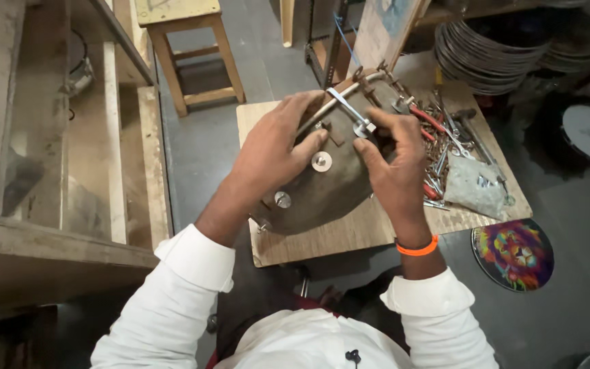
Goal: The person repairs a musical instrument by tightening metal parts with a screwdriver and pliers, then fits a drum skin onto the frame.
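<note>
One package noted: a small clear plastic bag (476, 183), crumpled, greyish, holding small metal fittings, lying at the right edge of the wooden board (349, 232), near its front right corner. No labels, signs or screens seen.

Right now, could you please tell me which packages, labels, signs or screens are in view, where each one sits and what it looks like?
Plastic bag: on the wooden board, right of the hands, grey and crumpled, hardware inside.
Round lion picture: on the floor at lower right, a disc in rainbow colours on black.
Painted panel: leaning upright behind the board, pale with blue marks.
No screens.
</note>
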